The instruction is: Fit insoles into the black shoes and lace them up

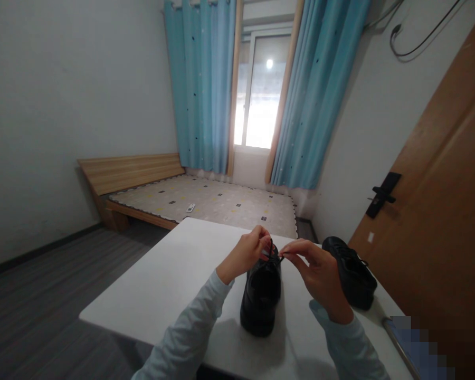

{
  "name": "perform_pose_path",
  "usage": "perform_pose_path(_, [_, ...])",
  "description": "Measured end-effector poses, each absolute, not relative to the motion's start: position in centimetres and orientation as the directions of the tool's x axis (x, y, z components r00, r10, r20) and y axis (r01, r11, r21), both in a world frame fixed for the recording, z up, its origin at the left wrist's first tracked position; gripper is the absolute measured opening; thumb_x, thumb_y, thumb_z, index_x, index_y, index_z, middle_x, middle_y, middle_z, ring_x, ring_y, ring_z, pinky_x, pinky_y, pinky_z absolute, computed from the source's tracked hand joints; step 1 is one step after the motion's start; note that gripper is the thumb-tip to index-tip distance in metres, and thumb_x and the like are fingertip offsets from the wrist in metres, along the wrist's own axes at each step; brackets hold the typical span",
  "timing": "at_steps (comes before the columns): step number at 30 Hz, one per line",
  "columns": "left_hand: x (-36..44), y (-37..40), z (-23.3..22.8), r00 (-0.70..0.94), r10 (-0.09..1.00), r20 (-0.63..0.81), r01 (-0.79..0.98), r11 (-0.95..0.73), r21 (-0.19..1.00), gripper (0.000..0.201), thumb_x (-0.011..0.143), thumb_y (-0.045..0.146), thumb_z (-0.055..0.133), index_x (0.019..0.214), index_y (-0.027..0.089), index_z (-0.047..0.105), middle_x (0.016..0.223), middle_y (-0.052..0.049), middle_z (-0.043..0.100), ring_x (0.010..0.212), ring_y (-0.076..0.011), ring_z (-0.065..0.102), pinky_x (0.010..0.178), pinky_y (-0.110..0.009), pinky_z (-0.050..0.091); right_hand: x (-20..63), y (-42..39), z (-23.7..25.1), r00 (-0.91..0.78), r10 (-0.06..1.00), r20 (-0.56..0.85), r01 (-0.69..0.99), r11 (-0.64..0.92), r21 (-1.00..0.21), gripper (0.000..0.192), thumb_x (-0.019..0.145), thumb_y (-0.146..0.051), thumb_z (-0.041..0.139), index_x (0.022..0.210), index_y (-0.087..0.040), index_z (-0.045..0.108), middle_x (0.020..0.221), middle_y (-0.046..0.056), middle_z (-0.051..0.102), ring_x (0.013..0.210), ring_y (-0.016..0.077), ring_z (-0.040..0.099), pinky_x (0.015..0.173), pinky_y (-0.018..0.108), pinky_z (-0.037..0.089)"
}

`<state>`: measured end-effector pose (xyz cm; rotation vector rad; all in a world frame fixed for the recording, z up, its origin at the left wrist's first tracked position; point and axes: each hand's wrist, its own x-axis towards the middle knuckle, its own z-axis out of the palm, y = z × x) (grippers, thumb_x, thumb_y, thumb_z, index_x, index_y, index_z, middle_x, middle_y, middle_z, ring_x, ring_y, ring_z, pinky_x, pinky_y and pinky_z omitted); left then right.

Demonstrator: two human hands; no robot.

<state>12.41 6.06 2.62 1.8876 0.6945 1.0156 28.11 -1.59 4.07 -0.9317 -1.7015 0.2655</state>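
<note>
Lace (276, 255) btwn both hands' fingers (266, 244)

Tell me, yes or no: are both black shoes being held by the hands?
No. Both the left hand and the right hand pinch the laces of the nearer shoe, while the other shoe sits untouched on the white table.

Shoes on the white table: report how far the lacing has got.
Done: cannot tell; no finished bow shows on either shoe. In hand: left hand and right hand pinch the laces above the near black shoe. Left: the second black shoe lies untouched on the table.
</note>
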Motion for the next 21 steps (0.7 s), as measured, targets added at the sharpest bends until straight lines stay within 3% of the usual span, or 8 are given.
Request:
perform_pose_path(7, [13.2,7.5,0.8,0.443,0.782,0.439,-0.062,-0.462,0.885,0.022,0.088,0.038,0.041,0.086,0.017,0.045,0.070,0.001,0.057,0.064,-0.0115,0.060,0.053,-0.023,0.053,28.3,-0.9,3.7,-0.039,0.738,0.673,0.305,0.651,-0.695,0.008,0.082,-0.027,0.059,0.081,-0.020,0.062,0.075,0.003,0.066,0.071,0.0161,0.064,0.070,0.032,0.054])
perform_pose_path(13, [13.3,7.9,0.0,0.351,0.790,0.503,-0.067,-0.515,0.855,0.021,0.086,0.036,0.047,0.086,0.015,0.051,0.071,0.001,0.055,0.060,-0.0087,0.056,0.052,-0.020,0.050,28.5,0.7,2.3,0.060,0.773,0.631,0.199,0.611,-0.767,0.010,0.080,-0.029,0.062,0.084,-0.020,0.062,0.068,-0.001,0.062,0.055,0.0129,0.061,0.057,0.028,0.052])
perform_pose_path(18, [13.1,7.7,-0.3,0.245,0.801,0.547,-0.108,-0.538,0.836,0.021,0.083,0.032,0.052,0.089,0.013,0.058,0.084,-0.003,0.059,0.068,-0.0105,0.058,0.055,-0.021,0.051,28.5,1.5,1.3,0.136,0.832,0.538,0.204,0.508,-0.837,0.018,0.078,-0.034,0.062,0.088,-0.019,0.062,0.065,-0.002,0.060,0.042,0.0078,0.051,0.040,0.021,0.041])
perform_pose_path(21, [13.0,7.4,-0.5,0.226,0.784,0.578,-0.104,-0.571,0.815,0.018,0.082,0.029,0.054,0.090,0.014,0.061,0.089,-0.004,0.061,0.075,-0.0123,0.059,0.059,-0.022,0.053,28.3,2.2,0.3,0.236,0.856,0.459,0.180,0.426,-0.887,0.024,0.072,-0.038,0.067,0.081,-0.019,0.056,0.062,-0.003,0.059,0.037,0.0066,0.045,0.032,0.018,0.031])
